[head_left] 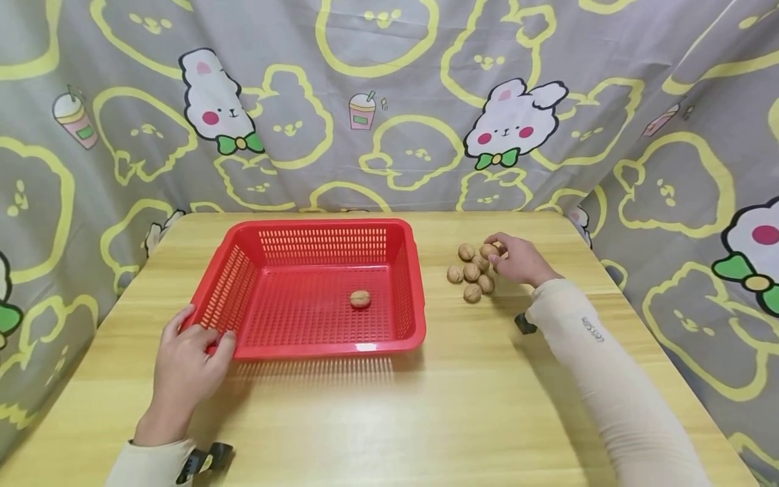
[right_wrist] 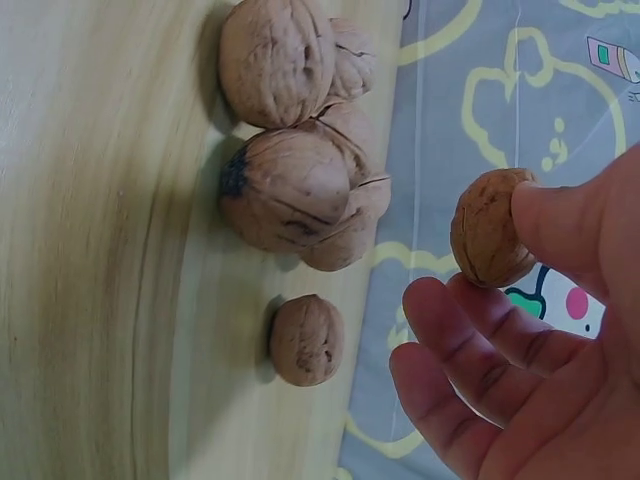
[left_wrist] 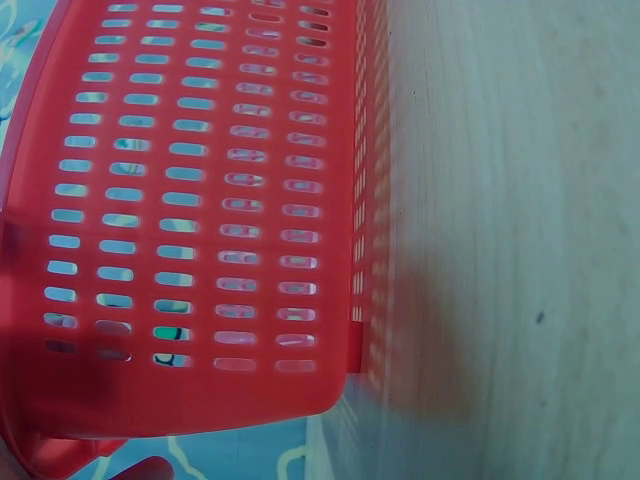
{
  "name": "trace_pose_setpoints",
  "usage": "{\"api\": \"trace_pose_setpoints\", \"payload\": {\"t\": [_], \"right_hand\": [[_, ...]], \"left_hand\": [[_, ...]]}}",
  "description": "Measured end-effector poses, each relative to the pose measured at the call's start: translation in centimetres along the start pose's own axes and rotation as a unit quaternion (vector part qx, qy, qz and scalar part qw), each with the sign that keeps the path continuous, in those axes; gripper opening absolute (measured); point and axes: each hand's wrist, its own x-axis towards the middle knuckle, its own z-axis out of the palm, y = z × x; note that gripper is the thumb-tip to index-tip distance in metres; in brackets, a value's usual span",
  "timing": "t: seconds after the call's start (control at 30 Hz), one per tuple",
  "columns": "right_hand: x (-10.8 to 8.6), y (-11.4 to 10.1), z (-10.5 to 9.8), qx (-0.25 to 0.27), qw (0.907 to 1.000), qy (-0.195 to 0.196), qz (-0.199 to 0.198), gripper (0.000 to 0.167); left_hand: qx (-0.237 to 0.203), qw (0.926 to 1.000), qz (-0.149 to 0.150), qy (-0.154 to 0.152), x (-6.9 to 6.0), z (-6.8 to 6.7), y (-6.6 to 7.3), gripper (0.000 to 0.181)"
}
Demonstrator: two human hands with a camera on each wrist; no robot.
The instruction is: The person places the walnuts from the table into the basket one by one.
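A red plastic basket point(head_left: 316, 348) with slotted walls stands on the table, and one walnut point(head_left: 360, 299) lies on its floor. My left hand point(head_left: 189, 362) grips the basket's near left corner, thumb over the rim. In the left wrist view the basket's slotted side point(left_wrist: 200, 220) fills much of the picture. Right of the basket, my right hand point(head_left: 522, 260) pinches a walnut point(right_wrist: 490, 228) between thumb and fingers, raised off the table in the right wrist view. Close by, several loose walnuts point(head_left: 471, 272) lie clustered on the wood.
The light wooden table point(head_left: 450, 399) runs under everything. Behind it and at its sides hangs a grey curtain point(head_left: 420, 88) printed with yellow outlines and white cartoon animals. Dark straps sit at both wrists, over pale sleeves point(head_left: 608, 379).
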Motion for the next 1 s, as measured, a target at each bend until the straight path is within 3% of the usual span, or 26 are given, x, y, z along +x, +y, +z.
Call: {"api": "trace_pose_setpoints", "payload": {"t": [0.27,0.5,0.73,1.0], "right_hand": [[0.7,-1.4,-1.3,0.010,0.9995,0.028,-0.004,0.037],[0.9,-2.1,-0.6,0.018,0.9984,0.052,-0.015,0.036],[0.5,-3.0,0.8,0.023,0.9983,0.038,-0.038,0.043],[1.2,-4.7,-0.2,0.013,0.9952,0.073,-0.064,0.038]], "left_hand": [[0.005,0.9998,0.013,0.014,1.2,0.2,-0.2,0.028],[0.002,0.9997,0.018,0.018,1.0,0.1,-0.3,0.028],[0.003,1.0000,0.002,0.000,-0.8,-0.2,0.0,0.027],[0.007,0.9999,0.007,0.001,0.0,-0.1,0.1,0.028]]}}
